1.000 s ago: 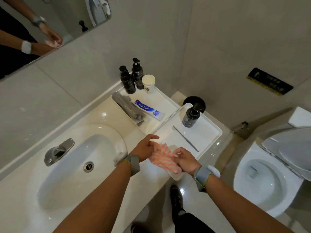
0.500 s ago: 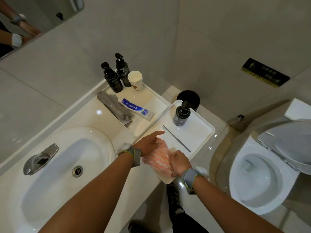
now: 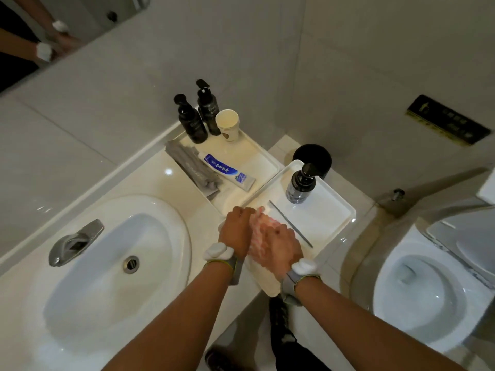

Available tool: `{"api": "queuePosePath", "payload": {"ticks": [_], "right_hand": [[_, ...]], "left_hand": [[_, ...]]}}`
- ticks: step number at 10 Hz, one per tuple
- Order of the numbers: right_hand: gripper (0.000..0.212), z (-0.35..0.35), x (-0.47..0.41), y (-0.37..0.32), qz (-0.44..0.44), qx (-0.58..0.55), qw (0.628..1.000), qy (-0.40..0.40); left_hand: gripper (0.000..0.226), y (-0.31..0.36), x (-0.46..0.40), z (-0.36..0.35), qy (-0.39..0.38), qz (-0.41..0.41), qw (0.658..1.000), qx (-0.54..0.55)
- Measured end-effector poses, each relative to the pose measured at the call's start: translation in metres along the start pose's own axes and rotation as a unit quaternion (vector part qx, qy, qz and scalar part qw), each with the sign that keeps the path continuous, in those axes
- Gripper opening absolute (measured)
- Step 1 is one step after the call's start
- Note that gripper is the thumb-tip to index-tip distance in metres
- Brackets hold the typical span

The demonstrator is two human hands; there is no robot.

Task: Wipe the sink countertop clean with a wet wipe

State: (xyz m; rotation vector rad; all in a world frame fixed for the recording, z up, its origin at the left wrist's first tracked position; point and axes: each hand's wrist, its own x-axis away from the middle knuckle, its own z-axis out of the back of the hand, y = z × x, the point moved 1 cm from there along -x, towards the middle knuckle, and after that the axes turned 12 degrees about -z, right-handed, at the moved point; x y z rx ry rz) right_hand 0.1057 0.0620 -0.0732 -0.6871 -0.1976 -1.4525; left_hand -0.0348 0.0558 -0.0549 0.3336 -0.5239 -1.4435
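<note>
A pink-and-white striped wet wipe (image 3: pixel 261 226) is bunched between my two hands, over the near corner of a white tray (image 3: pixel 340 210). My left hand (image 3: pixel 237 231) presses on it from the left. From the right, my right hand (image 3: pixel 280 247) closes over it and hides most of it. The white sink countertop (image 3: pixel 171 167) runs from the basin (image 3: pixel 112 253) on the left to the trays on the right.
A chrome faucet (image 3: pixel 76 241) sits behind the basin. The far tray (image 3: pixel 263 156) holds two black pump bottles (image 3: pixel 199 117), a paper cup (image 3: pixel 227 124), toothpaste (image 3: pixel 226 171) and grey packets (image 3: pixel 191 168). The near tray holds a pump bottle (image 3: pixel 301 184) and a thin stick (image 3: pixel 290 223). An open toilet (image 3: pixel 428 287) stands at right.
My hands have drawn closer together, crumpling the wipe that was spread between them. They stay over the near tray's corner. The view has shifted slightly.
</note>
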Motion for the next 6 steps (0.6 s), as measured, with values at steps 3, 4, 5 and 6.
{"api": "queuePosePath", "payload": {"ticks": [3,4,5,6], "right_hand": [[0.056,-0.026,0.005,0.011,0.121,0.263,0.957,0.037],[0.063,-0.019,0.012,0.007,0.112,0.249,0.962,0.031],[0.070,-0.013,0.021,-0.012,0.104,0.241,0.964,0.028],[0.068,-0.003,0.038,-0.056,0.163,0.219,0.962,0.021]], "left_hand": [[0.042,-0.035,0.089,0.004,0.010,0.037,0.998,0.041],[0.044,-0.043,0.117,0.021,0.047,0.058,0.994,0.077],[0.044,-0.055,0.147,0.044,0.114,0.070,0.986,0.096],[0.041,-0.066,0.175,0.083,0.204,0.109,0.961,0.154]]}}
